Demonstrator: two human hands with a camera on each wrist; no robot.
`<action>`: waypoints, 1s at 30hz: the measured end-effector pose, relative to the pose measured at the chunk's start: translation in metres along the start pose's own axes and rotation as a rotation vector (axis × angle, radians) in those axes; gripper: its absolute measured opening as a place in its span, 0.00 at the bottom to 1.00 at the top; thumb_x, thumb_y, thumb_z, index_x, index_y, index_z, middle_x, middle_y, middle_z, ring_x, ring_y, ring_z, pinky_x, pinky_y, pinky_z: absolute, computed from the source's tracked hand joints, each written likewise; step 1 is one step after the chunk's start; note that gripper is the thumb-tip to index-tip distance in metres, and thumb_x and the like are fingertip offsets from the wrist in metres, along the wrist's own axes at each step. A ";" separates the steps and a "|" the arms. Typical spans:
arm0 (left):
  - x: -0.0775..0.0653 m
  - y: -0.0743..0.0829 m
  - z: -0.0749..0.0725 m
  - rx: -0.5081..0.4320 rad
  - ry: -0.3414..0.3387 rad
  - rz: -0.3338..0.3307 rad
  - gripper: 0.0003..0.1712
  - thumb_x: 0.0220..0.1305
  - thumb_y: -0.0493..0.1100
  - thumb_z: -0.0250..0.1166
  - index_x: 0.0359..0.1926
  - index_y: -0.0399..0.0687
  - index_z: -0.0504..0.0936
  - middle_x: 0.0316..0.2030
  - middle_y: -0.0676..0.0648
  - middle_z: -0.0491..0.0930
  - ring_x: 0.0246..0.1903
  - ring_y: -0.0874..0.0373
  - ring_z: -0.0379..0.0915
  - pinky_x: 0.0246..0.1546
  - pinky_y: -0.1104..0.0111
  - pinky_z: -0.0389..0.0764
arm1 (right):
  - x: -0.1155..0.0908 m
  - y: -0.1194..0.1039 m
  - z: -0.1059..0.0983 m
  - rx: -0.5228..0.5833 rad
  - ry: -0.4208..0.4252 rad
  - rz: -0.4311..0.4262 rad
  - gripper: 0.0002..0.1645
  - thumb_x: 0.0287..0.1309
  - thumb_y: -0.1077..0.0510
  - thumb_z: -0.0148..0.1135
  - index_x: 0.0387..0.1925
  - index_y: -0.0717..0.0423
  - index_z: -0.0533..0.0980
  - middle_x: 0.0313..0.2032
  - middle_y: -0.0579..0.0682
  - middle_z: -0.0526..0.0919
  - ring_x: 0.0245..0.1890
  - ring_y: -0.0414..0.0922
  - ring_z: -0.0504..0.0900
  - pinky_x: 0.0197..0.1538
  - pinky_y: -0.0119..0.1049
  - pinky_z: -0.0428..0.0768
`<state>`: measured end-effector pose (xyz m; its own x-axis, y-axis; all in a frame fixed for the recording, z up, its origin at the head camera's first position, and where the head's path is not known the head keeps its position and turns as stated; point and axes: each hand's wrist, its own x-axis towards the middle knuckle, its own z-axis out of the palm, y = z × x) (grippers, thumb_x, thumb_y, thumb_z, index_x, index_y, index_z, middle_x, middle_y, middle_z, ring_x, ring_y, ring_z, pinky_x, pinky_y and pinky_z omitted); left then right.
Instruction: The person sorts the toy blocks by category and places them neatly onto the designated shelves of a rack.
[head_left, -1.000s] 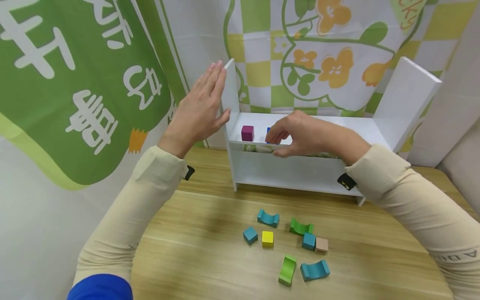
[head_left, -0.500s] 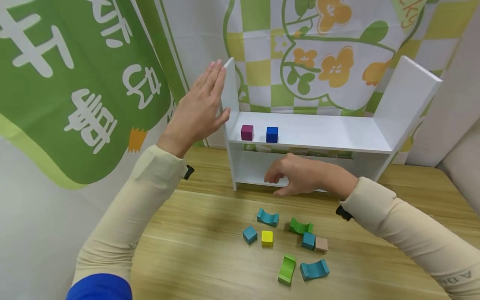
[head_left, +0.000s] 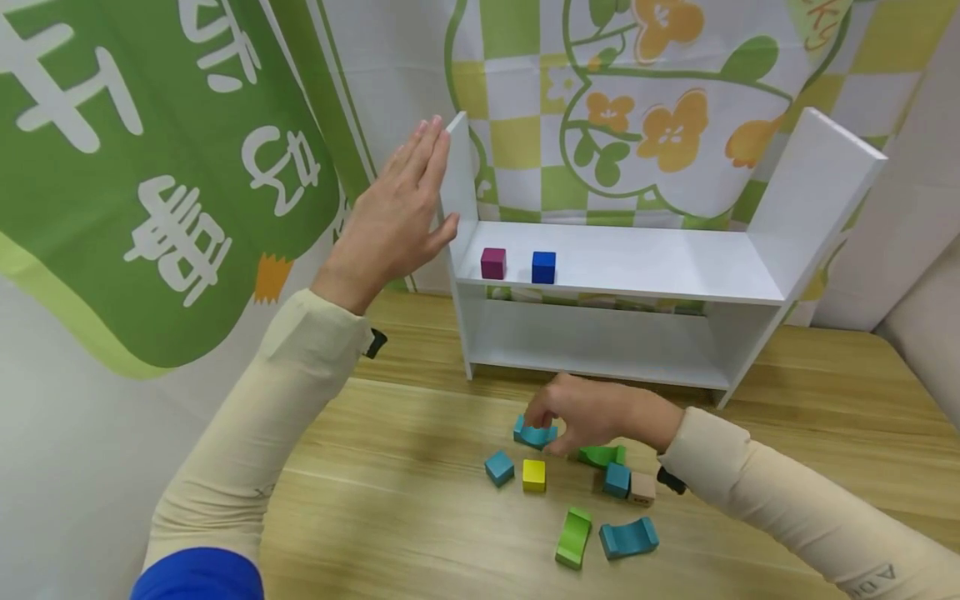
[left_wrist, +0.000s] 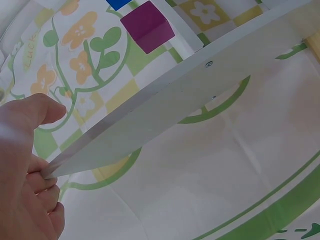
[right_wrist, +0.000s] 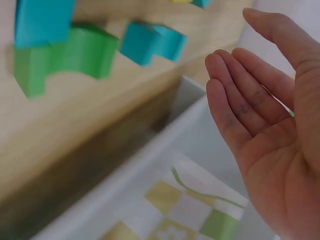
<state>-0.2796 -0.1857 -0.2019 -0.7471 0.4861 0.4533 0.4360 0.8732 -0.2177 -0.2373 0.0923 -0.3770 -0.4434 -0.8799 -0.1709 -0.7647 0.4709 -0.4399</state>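
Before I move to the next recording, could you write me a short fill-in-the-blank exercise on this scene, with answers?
1. On the white two-tier shelf, the purple cube stands nearer the left hand than the ____ cube does.
2. The right hand is holding ____.
3. The curved blocks on the wood-grained table number ____.

Missing words: blue; nothing; four.

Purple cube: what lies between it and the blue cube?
Between the purple cube and blue cube, the head view shows only bare white shelf.
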 end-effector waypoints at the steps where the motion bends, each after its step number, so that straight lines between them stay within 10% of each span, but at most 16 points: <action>1: 0.000 0.000 0.000 -0.001 0.001 0.000 0.49 0.79 0.52 0.56 0.84 0.31 0.40 0.85 0.35 0.37 0.86 0.43 0.34 0.88 0.58 0.39 | 0.001 0.001 0.005 0.007 -0.002 -0.001 0.22 0.62 0.58 0.75 0.56 0.60 0.85 0.54 0.54 0.90 0.50 0.46 0.89 0.56 0.40 0.90; 14: 0.000 0.000 0.000 -0.013 0.000 -0.005 0.49 0.79 0.52 0.56 0.84 0.32 0.39 0.85 0.36 0.36 0.86 0.44 0.33 0.88 0.58 0.38 | 0.009 0.008 0.049 0.015 -0.014 0.027 0.23 0.59 0.57 0.79 0.55 0.58 0.85 0.48 0.46 0.90 0.45 0.35 0.86 0.50 0.26 0.87; 30: 0.000 0.001 -0.001 -0.022 -0.022 -0.026 0.49 0.80 0.52 0.54 0.84 0.34 0.38 0.86 0.38 0.34 0.86 0.45 0.31 0.88 0.56 0.40 | 0.007 0.009 0.054 0.043 0.006 0.055 0.22 0.58 0.59 0.78 0.55 0.56 0.86 0.46 0.42 0.89 0.42 0.31 0.82 0.49 0.25 0.85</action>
<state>-0.2786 -0.1848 -0.2011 -0.7690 0.4639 0.4399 0.4268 0.8848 -0.1869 -0.2221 0.0865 -0.4298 -0.4872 -0.8522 -0.1910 -0.7184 0.5154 -0.4671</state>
